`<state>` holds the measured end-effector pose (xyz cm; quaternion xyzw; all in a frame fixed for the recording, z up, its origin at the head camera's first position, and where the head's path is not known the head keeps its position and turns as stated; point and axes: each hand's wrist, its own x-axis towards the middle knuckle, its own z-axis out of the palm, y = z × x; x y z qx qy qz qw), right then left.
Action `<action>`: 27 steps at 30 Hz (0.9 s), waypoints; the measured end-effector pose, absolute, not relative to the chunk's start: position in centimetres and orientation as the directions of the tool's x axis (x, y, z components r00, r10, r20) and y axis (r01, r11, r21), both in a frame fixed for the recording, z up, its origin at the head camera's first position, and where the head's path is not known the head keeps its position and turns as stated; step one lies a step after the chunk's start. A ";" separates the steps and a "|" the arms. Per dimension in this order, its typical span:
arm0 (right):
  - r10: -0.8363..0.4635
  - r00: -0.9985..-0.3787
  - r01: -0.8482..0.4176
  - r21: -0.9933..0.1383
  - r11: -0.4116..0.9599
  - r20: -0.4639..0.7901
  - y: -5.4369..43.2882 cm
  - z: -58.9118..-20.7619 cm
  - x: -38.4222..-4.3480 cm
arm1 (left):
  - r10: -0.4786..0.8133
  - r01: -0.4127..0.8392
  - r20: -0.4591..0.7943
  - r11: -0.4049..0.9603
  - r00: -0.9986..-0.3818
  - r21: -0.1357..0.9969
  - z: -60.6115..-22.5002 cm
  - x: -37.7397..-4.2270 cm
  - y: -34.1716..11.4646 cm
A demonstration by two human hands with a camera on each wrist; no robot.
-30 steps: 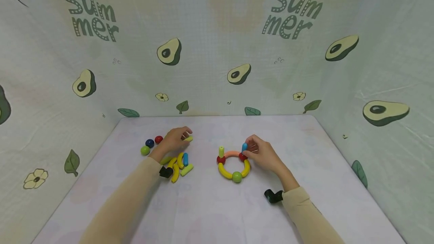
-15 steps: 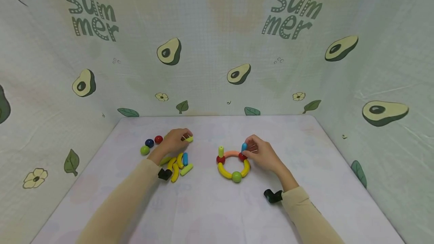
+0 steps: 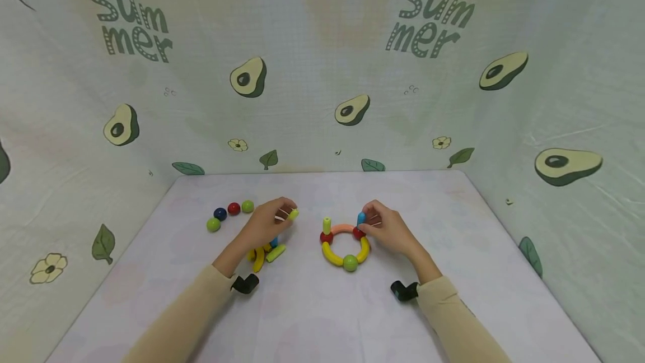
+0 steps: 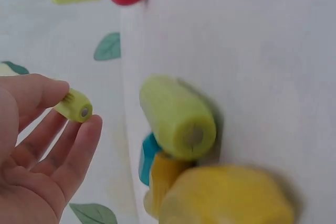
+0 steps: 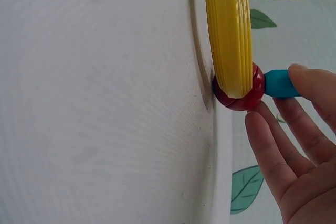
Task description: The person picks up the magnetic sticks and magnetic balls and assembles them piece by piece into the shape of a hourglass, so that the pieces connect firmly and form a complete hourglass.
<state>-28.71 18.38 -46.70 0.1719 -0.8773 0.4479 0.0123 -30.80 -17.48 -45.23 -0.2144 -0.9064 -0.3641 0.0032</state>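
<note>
In my left hand (image 3: 269, 222) I pinch a light-green magnetic rod (image 4: 76, 106) between thumb and fingers, raised above the table. My right hand (image 3: 387, 227) holds an upright blue rod (image 5: 279, 83) that stands on a red ball (image 5: 242, 90). That ball is part of a ring on the table, with yellow curved rods (image 3: 331, 255), a green ball (image 3: 350, 263), a salmon curved rod (image 3: 342, 228) and a second red ball (image 3: 326, 237). Another light-green rod (image 3: 327, 225) stands upright on this second ball.
Below my left hand lies a pile with yellow curved rods (image 3: 259, 260), a blue rod (image 3: 274, 242) and a light-green rod (image 3: 275, 254). Behind it, at the left, sit green balls (image 3: 214, 224), a dark blue ball (image 3: 220, 214) and a red ball (image 3: 234, 208).
My left hand has moved a little to the right with the light-green rod, uncovering a green ball behind it. My right hand stays at the blue rod.
</note>
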 end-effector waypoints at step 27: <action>-0.296 -0.935 -0.336 -0.762 0.554 0.197 18.5 -46.6 -28.6 | 0.574 0.496 0.225 0.373 -0.787 0.784 -45.9 -25.2 -9.6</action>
